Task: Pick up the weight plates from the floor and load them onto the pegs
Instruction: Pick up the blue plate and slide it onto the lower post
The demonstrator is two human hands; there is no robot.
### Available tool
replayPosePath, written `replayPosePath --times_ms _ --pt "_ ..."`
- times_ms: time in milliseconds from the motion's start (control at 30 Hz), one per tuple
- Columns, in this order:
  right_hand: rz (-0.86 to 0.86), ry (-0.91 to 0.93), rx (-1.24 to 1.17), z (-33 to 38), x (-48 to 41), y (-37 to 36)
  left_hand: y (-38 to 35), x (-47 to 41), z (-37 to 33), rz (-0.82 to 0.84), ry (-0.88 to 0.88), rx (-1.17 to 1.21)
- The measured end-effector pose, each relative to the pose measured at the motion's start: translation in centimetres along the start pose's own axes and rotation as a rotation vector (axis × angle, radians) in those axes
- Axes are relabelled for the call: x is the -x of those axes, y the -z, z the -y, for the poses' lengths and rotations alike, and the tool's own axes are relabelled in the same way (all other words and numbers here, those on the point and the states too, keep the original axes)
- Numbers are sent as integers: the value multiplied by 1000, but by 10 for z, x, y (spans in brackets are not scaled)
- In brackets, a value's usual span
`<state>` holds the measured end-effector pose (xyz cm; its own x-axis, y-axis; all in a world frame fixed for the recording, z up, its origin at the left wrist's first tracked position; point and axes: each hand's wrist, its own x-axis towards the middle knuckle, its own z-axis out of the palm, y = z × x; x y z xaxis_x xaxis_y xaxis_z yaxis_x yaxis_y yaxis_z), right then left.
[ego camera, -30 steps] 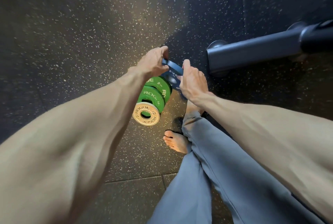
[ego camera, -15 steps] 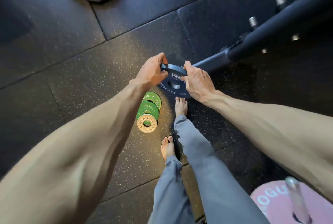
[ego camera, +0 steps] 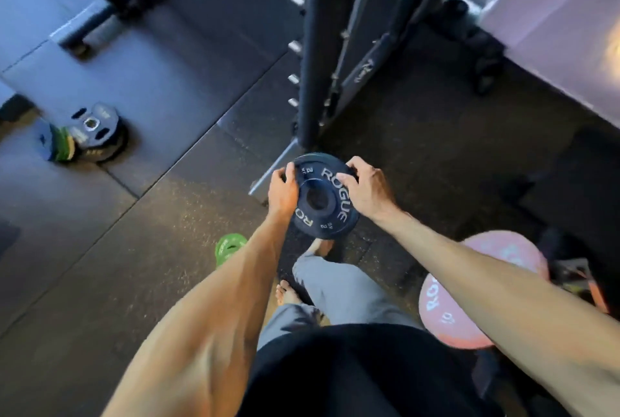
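Left hand (ego camera: 282,191) and right hand (ego camera: 368,191) each grip an edge of the dark blue plate (ego camera: 322,195), white ROGUE lettering ringing its centre hole, held clear of the floor (ego camera: 141,242).

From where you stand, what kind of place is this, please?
Most likely a gym or weight room. Both hands hold a dark weight plate marked ROGUE, more plates lie stacked on the black rubber floor, and a steel rack with short pegs stands ahead.
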<state>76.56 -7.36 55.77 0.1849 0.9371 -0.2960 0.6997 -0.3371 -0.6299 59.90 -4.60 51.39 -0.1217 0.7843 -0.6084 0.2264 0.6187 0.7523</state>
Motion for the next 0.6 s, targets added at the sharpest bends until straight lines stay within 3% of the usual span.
replayPosePath --times_ms 100,167,367,600 --pt "-85 -91 -68 -26 9 43 -38 10 -18 87 148 -33" --pt "-148 -158 -102 -47 11 70 -63 11 -33 131 148 -125" --pt "-337 -428 -257 -124 -5 136 -157 -6 -107 249 16 -426" --pt "-439 -668 -495 -202 -30 210 -282 -9 -191 347 -181 -693"
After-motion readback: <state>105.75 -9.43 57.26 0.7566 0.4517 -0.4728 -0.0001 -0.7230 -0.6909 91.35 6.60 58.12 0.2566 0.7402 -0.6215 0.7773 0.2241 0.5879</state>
